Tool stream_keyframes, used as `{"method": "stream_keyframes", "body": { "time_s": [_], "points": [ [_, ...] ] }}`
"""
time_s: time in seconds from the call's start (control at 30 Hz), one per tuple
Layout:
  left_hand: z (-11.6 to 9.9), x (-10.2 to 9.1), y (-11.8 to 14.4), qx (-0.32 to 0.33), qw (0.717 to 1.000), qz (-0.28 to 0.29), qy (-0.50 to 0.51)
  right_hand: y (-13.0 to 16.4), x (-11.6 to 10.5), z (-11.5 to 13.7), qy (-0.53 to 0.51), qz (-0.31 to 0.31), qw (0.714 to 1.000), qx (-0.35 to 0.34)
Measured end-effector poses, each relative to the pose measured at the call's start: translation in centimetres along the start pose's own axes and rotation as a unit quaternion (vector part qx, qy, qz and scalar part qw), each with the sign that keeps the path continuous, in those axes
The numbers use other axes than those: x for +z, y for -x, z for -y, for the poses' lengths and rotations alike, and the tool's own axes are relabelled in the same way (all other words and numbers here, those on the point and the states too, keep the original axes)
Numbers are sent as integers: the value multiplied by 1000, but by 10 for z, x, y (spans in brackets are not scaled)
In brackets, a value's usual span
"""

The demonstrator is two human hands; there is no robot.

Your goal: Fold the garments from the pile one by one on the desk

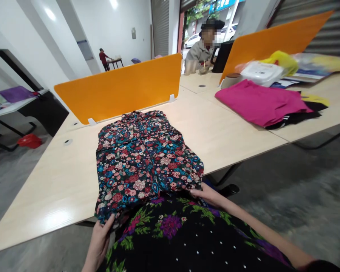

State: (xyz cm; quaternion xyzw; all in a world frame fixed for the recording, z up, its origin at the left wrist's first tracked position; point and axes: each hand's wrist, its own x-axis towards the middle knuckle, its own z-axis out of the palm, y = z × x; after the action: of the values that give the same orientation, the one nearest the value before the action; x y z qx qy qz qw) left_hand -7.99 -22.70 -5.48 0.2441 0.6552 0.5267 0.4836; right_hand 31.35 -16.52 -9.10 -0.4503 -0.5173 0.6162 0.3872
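Observation:
A dark shirt (141,158) with a dense floral print lies spread on the pale wooden table (53,181), its collar toward the orange divider and its hem at the near edge. My left hand (102,232) pinches the hem's left corner, just beyond the table edge. At the hem's right corner, my right hand (205,193) grips the cloth with thumb on top and fingers partly hidden beneath. Between the hands the hem hangs close against my own black flowered clothing (187,234).
An orange divider (121,88) stands behind the shirt. To the right lie folded pink cloth (263,100), a clear plastic box (262,71) and a yellow bag (286,62). A person in a dark hat (200,51) sits beyond; another person (103,59) stands far back.

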Motion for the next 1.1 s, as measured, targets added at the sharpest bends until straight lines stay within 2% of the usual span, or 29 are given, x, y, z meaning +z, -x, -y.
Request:
{"method": "stream_keyframes", "body": {
  "time_s": [0.1,0.17,0.27,0.37,0.47,0.57,0.67,0.87,1.0,1.1],
  "points": [
    [0,-3,3,-10,998,24,-61,4,5,7,15,-8,1000,8],
    [-6,-4,8,-13,997,37,-64,6,6,20,-4,-20,1000,9],
    [-27,-1,15,-14,999,45,-5,5,3,46,-48,-37,998,-12],
    [-52,5,23,-7,997,24,69,2,-1,74,-49,-42,996,-68],
    [-68,8,31,5,996,11,94,3,-7,98,62,-27,991,-115],
    [-72,4,38,-3,996,-1,86,11,-12,116,181,-7,973,-140],
    [-72,-6,46,-26,996,-12,87,23,-17,129,195,8,972,-131],
    [-80,-22,67,-22,994,-29,108,38,-31,146,123,68,986,-87],
    [-102,-14,55,20,990,-49,128,8,-32,153,57,36,994,-86],
    [-137,-1,17,73,986,-20,146,-43,-30,170,26,-5,993,-115]
  ]
}}
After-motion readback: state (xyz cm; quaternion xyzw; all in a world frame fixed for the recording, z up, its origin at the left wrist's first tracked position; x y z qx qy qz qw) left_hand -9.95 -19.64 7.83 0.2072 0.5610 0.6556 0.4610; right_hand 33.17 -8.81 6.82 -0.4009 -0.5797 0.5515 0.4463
